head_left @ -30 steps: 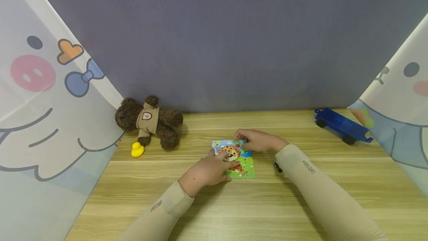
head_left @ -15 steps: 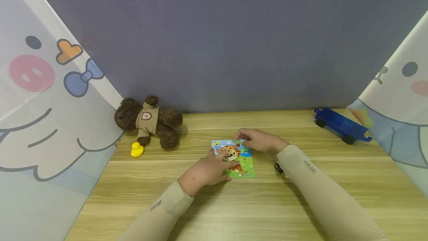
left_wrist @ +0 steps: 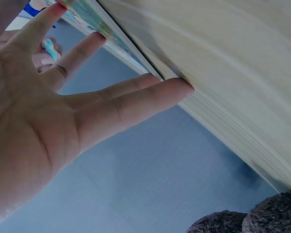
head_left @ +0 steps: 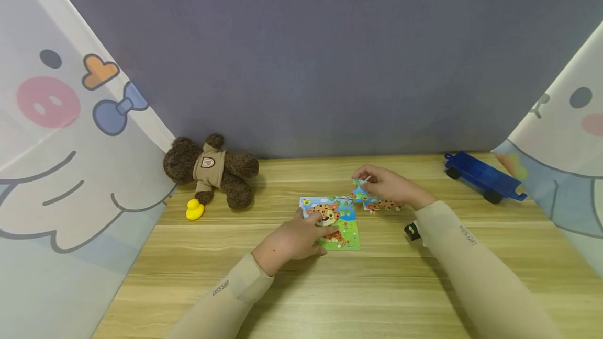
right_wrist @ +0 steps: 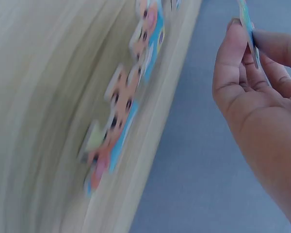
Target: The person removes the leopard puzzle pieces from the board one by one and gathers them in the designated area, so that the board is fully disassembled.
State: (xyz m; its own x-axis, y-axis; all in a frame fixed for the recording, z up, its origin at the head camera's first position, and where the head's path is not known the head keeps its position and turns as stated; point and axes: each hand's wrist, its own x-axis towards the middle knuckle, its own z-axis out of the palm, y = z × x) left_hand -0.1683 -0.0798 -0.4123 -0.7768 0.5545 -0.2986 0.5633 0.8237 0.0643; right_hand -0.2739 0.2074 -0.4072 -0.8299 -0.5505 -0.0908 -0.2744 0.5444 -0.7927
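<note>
A small jigsaw puzzle board (head_left: pixel 349 233) with a spotted leopard cub picture lies flat on the wooden table. Across its left part rests my left hand (head_left: pixel 293 238), fingers spread and straight. In the left wrist view, fingertips (left_wrist: pixel 182 87) reach the edge of the board (left_wrist: pixel 128 51). Just past the board's far right corner, my right hand (head_left: pixel 393 187) pinches a blue and green puzzle piece (head_left: pixel 359 192) between thumb and fingers; the right wrist view shows this piece edge-on. Loose spotted puzzle pieces (head_left: pixel 388 205) lie on the table beneath that hand.
A brown teddy bear (head_left: pixel 209 169) lies at the back left, with a yellow rubber duck (head_left: pixel 194 210) close by. At the back right stands a blue wheeled toy cart (head_left: pixel 482 174). A grey wall panel (head_left: pixel 311 67) borders the table's far edge.
My right hand has moved right and slightly away from the board's corner. A piece now shows in its fingers, and loose pieces now show below it. The left hand stays put.
</note>
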